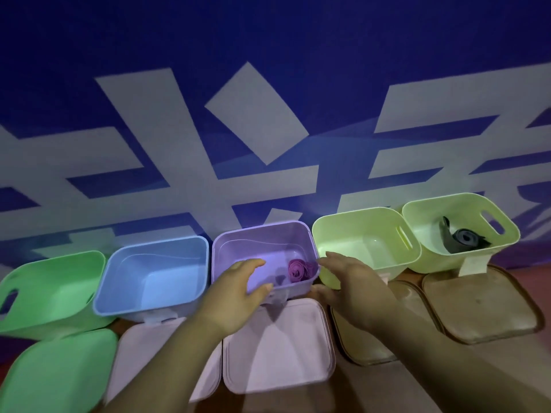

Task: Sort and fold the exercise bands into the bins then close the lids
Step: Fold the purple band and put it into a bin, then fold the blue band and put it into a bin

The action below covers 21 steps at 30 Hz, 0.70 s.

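From the head view we judge sorting barely begun. A rolled purple band (299, 269) lies in the smooth, rounded plastic purple bin (262, 234), a dark band (465, 238) in the far-right yellow-green bin (426, 216). All flat lids (280, 353) lie off on the table. Our left hand (235, 293) curves over the purple rim, grip unclear; our right hand (354, 281) hovers relaxed, empty.

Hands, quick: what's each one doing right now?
Left hand: fingers curled over the purple bin front rim, gripping it.
Right hand: open, holding nothing.
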### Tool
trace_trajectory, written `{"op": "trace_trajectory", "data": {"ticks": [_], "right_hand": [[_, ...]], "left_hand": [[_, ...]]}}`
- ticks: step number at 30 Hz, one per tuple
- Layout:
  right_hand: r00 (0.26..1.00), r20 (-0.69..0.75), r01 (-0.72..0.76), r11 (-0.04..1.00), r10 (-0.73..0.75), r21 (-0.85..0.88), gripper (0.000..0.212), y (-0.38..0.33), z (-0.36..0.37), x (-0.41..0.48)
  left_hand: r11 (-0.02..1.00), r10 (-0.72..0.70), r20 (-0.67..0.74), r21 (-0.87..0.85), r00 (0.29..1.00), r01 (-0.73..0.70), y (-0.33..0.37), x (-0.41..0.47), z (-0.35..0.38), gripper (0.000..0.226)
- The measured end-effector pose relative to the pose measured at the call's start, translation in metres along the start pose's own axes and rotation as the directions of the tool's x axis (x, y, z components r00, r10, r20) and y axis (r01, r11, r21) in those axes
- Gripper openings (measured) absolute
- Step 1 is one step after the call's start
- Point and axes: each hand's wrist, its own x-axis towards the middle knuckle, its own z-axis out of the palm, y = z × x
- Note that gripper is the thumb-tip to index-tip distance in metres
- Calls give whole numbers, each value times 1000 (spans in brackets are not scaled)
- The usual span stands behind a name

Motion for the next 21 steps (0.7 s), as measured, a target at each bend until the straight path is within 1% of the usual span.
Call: {"op": "trace_trajectory", "data": {"ticks": [3, 5, 7, 9, 13, 17, 21], "right_hand": [[998, -45, 51, 999, -50, 10, 50, -21, -1, -25], [997, -36, 76, 997, -75, 17, 51, -34, 1, -42], [996, -21, 92, 996, -92, 17, 56, -44, 8, -59], [996, 8, 94, 995, -94, 13, 61, -55, 16, -76], [991, 71, 107, 994, -110, 37, 61, -80, 30, -108], [976, 113, 176, 980, -186, 90, 60, -100, 43, -129], [952, 180, 235, 968, -247, 88, 60, -114, 57, -143]], "left_hand": [[998, 51, -80, 50, 995, -47, -10, -56, -12, 53], [994, 92, -124, 76, 988, -83, -19, -93, -16, 55], [993, 89, -173, 94, 981, -74, -28, -126, -16, 64], [994, 51, -219, 105, 974, -29, -40, -157, -14, 69], [992, -11, -270, 119, 963, 44, -62, -210, -4, 68], [974, -116, -266, 159, 957, 162, -78, -257, -1, 72], [944, -225, -307, 165, 925, 284, -80, -301, 7, 77]]}}
